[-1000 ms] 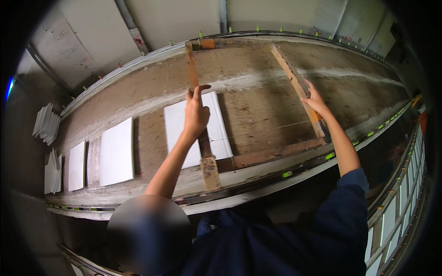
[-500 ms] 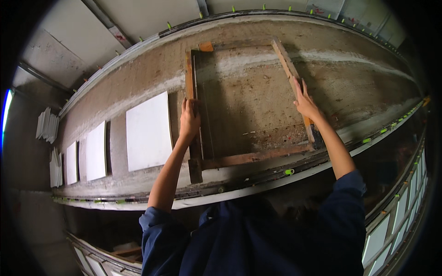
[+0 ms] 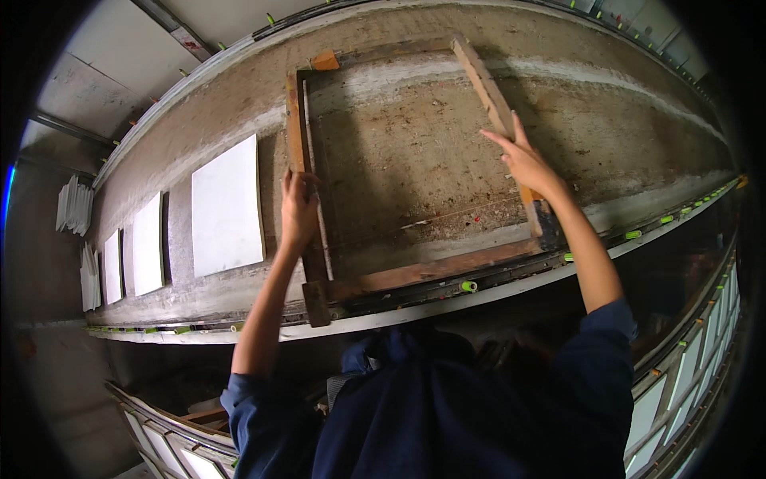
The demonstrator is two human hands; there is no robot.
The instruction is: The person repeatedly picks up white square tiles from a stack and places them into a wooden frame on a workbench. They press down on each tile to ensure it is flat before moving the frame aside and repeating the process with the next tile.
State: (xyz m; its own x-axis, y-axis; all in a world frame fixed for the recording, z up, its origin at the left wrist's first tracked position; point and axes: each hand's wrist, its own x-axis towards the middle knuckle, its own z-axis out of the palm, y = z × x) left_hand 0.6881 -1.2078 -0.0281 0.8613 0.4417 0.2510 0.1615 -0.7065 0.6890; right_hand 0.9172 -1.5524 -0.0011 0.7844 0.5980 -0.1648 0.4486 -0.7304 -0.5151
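A rectangular wooden frame (image 3: 431,270) of worn brown bars lies on a long, dusty bench (image 3: 407,172), its near bar close to the bench's front edge. My left hand (image 3: 298,214) is closed round the frame's left bar, about midway along. On the right bar rests my right hand (image 3: 528,166), with thumb and fingers stretched apart across the wood; its palm side is hidden. An orange-brown block (image 3: 325,61) sits at the frame's far left corner. Just left of the frame lies a large white square panel (image 3: 227,209).
Smaller-looking white panels (image 3: 149,243) continue leftward. At the far left end are white stacks (image 3: 74,203). Rails with green clips (image 3: 469,287) edge the bench. Racks holding white panels (image 3: 646,411) stand at the lower right and lower left (image 3: 199,463).
The view has shifted, so bench, panels and frame's left side appear farther left. My right hand's thumb and fingers are spread wider on the bar. My left hand keeps its hold.
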